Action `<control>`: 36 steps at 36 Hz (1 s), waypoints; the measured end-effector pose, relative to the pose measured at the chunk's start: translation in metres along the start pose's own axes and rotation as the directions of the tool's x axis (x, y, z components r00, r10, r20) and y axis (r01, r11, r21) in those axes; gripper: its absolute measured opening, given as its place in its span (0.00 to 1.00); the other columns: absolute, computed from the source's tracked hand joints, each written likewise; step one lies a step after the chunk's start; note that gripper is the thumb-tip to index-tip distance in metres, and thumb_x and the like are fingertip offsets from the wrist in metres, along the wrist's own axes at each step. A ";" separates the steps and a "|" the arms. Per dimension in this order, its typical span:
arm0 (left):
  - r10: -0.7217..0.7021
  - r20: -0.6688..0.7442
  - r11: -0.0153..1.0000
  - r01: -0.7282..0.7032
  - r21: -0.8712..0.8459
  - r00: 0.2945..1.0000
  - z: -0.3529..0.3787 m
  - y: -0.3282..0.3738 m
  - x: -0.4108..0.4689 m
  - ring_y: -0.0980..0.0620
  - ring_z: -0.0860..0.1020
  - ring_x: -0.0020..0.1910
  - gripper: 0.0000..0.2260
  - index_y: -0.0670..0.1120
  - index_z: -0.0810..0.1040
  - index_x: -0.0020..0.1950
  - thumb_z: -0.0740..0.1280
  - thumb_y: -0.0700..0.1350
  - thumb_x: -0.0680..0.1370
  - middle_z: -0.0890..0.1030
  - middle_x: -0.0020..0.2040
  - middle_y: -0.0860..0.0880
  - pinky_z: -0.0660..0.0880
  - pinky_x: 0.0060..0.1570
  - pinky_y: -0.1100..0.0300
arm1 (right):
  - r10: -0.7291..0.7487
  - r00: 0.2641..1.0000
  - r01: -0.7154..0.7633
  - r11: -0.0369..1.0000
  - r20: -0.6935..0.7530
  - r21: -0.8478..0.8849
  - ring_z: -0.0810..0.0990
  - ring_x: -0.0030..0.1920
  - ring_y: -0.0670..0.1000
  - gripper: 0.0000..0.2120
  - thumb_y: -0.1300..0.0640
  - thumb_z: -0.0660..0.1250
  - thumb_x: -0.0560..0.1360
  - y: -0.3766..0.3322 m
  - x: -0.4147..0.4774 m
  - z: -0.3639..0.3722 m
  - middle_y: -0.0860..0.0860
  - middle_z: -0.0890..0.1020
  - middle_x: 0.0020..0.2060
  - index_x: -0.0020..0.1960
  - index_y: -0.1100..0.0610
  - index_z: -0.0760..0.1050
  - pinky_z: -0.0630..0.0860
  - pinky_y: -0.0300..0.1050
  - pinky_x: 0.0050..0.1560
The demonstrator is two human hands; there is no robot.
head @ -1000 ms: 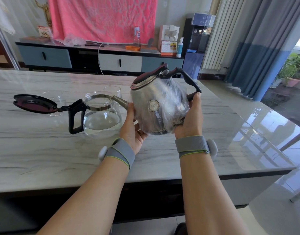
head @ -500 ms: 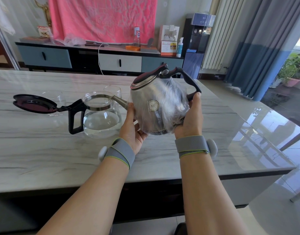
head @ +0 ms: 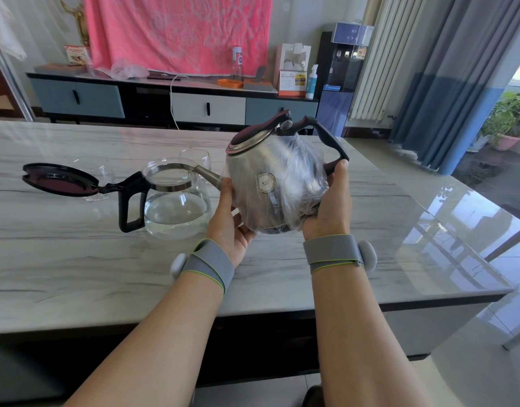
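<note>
Steel kettle (head: 270,183) in crinkly film, left hand (head: 230,221) and right hand (head: 330,207) gripping its round belly

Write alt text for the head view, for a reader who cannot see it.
A left hand and a right hand hold a plastic-wrapped steel kettle tilted above a marble table, its spout over the mouth of a glass pot that holds water, lid hinged open.

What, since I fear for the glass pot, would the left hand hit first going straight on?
Probably the kettle's spout, right above the left hand; the glass pot lies further left. Depth is unclear.
</note>
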State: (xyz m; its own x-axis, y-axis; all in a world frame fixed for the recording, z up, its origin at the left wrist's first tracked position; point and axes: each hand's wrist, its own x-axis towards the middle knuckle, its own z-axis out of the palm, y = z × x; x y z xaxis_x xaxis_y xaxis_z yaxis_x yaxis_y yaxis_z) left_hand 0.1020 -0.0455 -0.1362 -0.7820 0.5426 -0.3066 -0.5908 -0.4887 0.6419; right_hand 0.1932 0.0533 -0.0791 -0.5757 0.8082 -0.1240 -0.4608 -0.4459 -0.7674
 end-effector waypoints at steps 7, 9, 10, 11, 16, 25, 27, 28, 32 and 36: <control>0.003 0.000 1.000 -0.003 -0.001 1.000 -0.001 0.001 0.000 0.47 0.86 0.45 0.28 0.45 0.80 0.60 0.71 0.65 0.71 0.85 0.49 0.42 0.83 0.41 0.53 | -0.017 1.000 0.017 1.000 0.001 -0.003 0.87 0.50 0.52 0.19 0.40 0.62 0.85 0.001 0.000 0.000 0.48 0.89 0.44 0.47 0.51 0.83 0.83 0.49 0.51; 0.002 0.001 1.000 -0.002 0.003 1.000 -0.001 0.001 0.000 0.47 0.86 0.43 0.27 0.45 0.80 0.58 0.71 0.65 0.71 0.85 0.48 0.42 0.83 0.41 0.53 | -0.022 1.000 0.022 1.000 0.002 -0.001 0.87 0.52 0.53 0.19 0.40 0.62 0.85 0.002 0.001 0.000 0.49 0.89 0.46 0.48 0.51 0.83 0.83 0.50 0.53; 0.002 0.002 1.000 -0.002 0.004 1.000 -0.001 0.001 0.000 0.47 0.86 0.42 0.27 0.45 0.80 0.58 0.72 0.65 0.71 0.85 0.47 0.42 0.83 0.40 0.53 | -0.021 1.000 0.021 1.000 0.001 -0.001 0.87 0.52 0.53 0.19 0.40 0.63 0.85 0.002 0.001 0.000 0.50 0.89 0.48 0.49 0.52 0.83 0.83 0.51 0.54; 0.003 0.002 1.000 -0.003 0.002 1.000 -0.001 0.001 0.000 0.47 0.86 0.42 0.28 0.44 0.80 0.58 0.72 0.65 0.70 0.85 0.47 0.42 0.83 0.40 0.53 | -0.020 1.000 0.020 1.000 0.000 -0.001 0.87 0.52 0.53 0.19 0.40 0.63 0.85 0.002 0.001 0.000 0.50 0.89 0.48 0.49 0.52 0.83 0.83 0.51 0.54; 0.000 0.005 1.000 0.000 -0.001 1.000 0.000 0.001 -0.001 0.47 0.85 0.44 0.31 0.44 0.80 0.60 0.72 0.66 0.68 0.85 0.50 0.41 0.83 0.40 0.53 | -0.018 1.000 0.018 1.000 -0.006 -0.006 0.87 0.52 0.53 0.18 0.40 0.63 0.84 0.001 0.000 0.000 0.50 0.88 0.49 0.48 0.51 0.82 0.83 0.50 0.53; -0.004 0.000 1.000 0.004 -0.003 1.000 -0.001 0.000 0.000 0.46 0.85 0.47 0.30 0.44 0.80 0.59 0.73 0.66 0.68 0.85 0.51 0.41 0.83 0.41 0.53 | -0.009 1.000 0.009 1.000 -0.029 -0.012 0.88 0.49 0.51 0.18 0.40 0.63 0.84 0.000 -0.001 0.001 0.48 0.89 0.45 0.47 0.51 0.82 0.84 0.49 0.50; -0.006 0.000 1.000 0.006 -0.008 1.000 -0.001 0.001 0.000 0.46 0.85 0.47 0.30 0.44 0.80 0.59 0.73 0.66 0.67 0.85 0.51 0.41 0.83 0.40 0.53 | -0.001 1.000 0.000 1.000 -0.030 -0.011 0.86 0.43 0.47 0.19 0.41 0.63 0.85 -0.002 -0.002 0.001 0.44 0.87 0.37 0.42 0.50 0.80 0.82 0.46 0.45; -0.007 0.000 1.000 0.007 -0.012 1.000 -0.001 0.001 0.001 0.46 0.85 0.47 0.29 0.44 0.80 0.59 0.73 0.65 0.69 0.85 0.51 0.41 0.83 0.40 0.53 | 0.000 1.000 0.000 1.000 -0.030 -0.009 0.86 0.42 0.47 0.19 0.41 0.63 0.85 -0.002 -0.003 0.001 0.44 0.87 0.36 0.41 0.50 0.80 0.81 0.46 0.45; -0.007 -0.010 1.000 0.007 -0.007 1.000 -0.002 -0.001 0.002 0.46 0.85 0.47 0.28 0.44 0.80 0.58 0.72 0.65 0.71 0.85 0.50 0.41 0.83 0.41 0.53 | 0.005 1.000 -0.005 1.000 -0.028 0.004 0.86 0.45 0.49 0.20 0.41 0.63 0.85 -0.002 -0.003 0.002 0.45 0.87 0.37 0.40 0.50 0.80 0.81 0.48 0.49; -0.008 -0.011 1.000 0.007 -0.009 1.000 -0.002 0.000 0.002 0.45 0.85 0.48 0.28 0.44 0.80 0.58 0.72 0.65 0.71 0.85 0.51 0.41 0.83 0.43 0.51 | 0.012 0.999 -0.012 1.000 -0.031 -0.001 0.86 0.43 0.48 0.20 0.41 0.62 0.85 -0.003 -0.004 0.002 0.45 0.87 0.36 0.41 0.50 0.80 0.81 0.47 0.46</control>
State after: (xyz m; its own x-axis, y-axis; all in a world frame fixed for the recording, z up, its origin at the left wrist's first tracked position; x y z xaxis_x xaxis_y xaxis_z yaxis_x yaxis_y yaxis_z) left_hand 0.1000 -0.0453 -0.1380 -0.7797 0.5386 -0.3194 -0.5984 -0.4910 0.6331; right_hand 0.1953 0.0506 -0.0753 -0.5600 0.8143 -0.1524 -0.4533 -0.4552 -0.7664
